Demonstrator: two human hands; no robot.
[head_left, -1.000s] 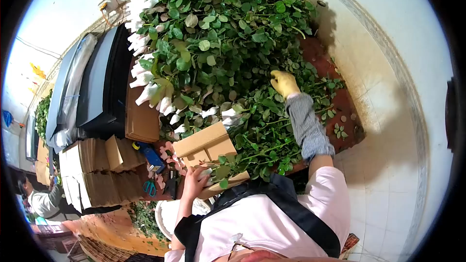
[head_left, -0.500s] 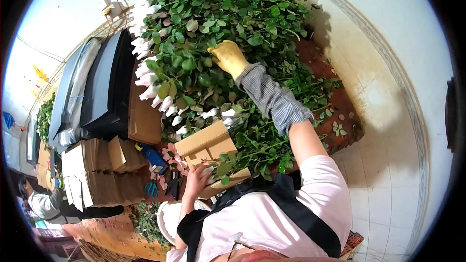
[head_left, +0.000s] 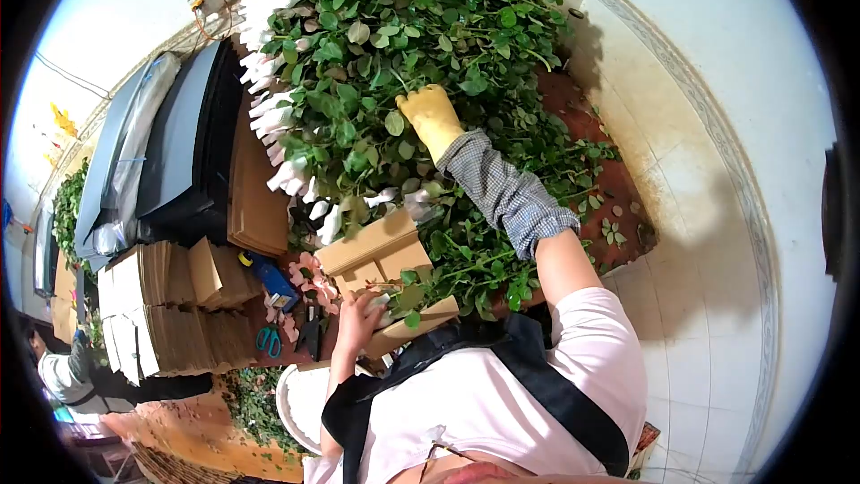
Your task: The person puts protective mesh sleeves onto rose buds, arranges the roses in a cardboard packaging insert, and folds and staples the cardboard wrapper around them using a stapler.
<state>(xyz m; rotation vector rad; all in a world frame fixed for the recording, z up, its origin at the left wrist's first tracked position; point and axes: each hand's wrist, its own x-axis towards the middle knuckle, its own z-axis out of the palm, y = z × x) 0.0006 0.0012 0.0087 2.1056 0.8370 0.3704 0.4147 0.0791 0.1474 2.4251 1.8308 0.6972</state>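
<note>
My right hand, in a yellow glove with a grey knitted sleeve, is closed at the stems and leaves of the large pile of roses. What its fingers pinch is too small to name surely. White wrapped flower heads line the pile's left side. My bare left hand is closed around a white-wrapped rose with green leaves, over an open cardboard wrapper near my body.
Stacked cardboard pieces lie at left, below dark sheets. Turquoise scissors, a blue tool and pink petals are beside the wrapper. A white bin stands below. Another person is at far left.
My right hand has moved from the pile's right part up and left, then slightly right again, and is now closed among the leaves. My left hand has stayed at the wrapper.
</note>
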